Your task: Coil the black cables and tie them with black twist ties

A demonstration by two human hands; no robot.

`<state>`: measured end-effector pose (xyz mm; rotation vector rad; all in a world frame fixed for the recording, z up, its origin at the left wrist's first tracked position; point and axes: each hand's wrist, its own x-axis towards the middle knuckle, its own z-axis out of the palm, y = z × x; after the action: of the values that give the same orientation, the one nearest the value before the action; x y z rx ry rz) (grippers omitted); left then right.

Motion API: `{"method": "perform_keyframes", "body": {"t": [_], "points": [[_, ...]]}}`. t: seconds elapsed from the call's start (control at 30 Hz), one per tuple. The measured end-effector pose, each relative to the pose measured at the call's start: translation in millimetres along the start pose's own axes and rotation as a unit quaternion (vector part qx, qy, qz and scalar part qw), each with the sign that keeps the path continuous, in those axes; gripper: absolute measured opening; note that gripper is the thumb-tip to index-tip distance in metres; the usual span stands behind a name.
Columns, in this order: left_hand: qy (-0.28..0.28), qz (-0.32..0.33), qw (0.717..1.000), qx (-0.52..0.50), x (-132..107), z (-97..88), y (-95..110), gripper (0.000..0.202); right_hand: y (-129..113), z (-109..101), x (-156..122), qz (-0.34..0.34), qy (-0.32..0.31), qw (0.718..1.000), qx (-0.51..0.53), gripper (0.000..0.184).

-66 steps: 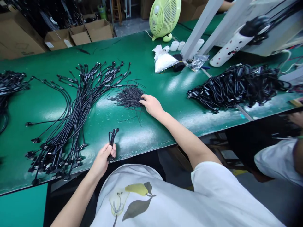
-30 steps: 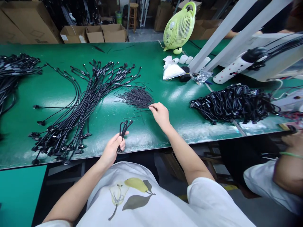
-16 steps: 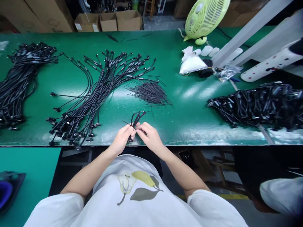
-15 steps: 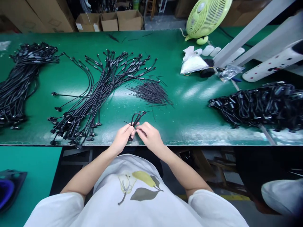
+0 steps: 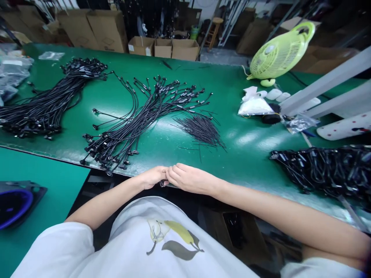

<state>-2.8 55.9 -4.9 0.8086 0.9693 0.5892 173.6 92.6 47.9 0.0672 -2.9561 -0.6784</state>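
Observation:
My left hand [image 5: 153,177] and my right hand [image 5: 188,178] meet fingertip to fingertip at the near edge of the green table [image 5: 162,143]. Both are closed around a small folded black cable, of which only a connector tip [image 5: 161,185] shows below the fingers. Just beyond the hands lies a loose pile of thin black ties [image 5: 201,130]. A fanned bundle of black cables [image 5: 136,123] spreads to the left of that pile.
Another cable bundle [image 5: 49,100] lies far left, and a heap of coiled black cables [image 5: 327,170] far right. A green fan [image 5: 279,52], white bags [image 5: 255,104] and white rails [image 5: 327,87] stand at the back right. Cardboard boxes [image 5: 164,47] line the far side. A black-and-blue object [image 5: 14,200] sits lower left.
My right hand left the tie pile and joined my left hand on the folded cable. Both hands then drew back to the table edge, hiding the cable. The view swung left.

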Motion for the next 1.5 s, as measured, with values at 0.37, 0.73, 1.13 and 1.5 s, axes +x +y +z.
{"method": "perform_keyframes", "body": {"t": [0.37,0.73,1.13,1.5], "points": [[0.048,0.040,0.996,-0.062,-9,9.0,10,0.009,-11,5,20,0.132,-0.055,0.990,-0.009,0.032],[0.174,0.330,0.923,0.092,-16,-2.6,40,0.046,10,33,24,0.482,0.112,0.770,0.402,0.031],[0.132,0.228,0.965,0.020,-15,-13.7,34,0.073,-17,22,24,0.402,0.105,0.871,0.263,0.028],[0.155,0.206,0.963,0.073,-8,11.6,5,0.049,-11,37,19,0.517,0.192,0.685,0.475,0.028]]}}
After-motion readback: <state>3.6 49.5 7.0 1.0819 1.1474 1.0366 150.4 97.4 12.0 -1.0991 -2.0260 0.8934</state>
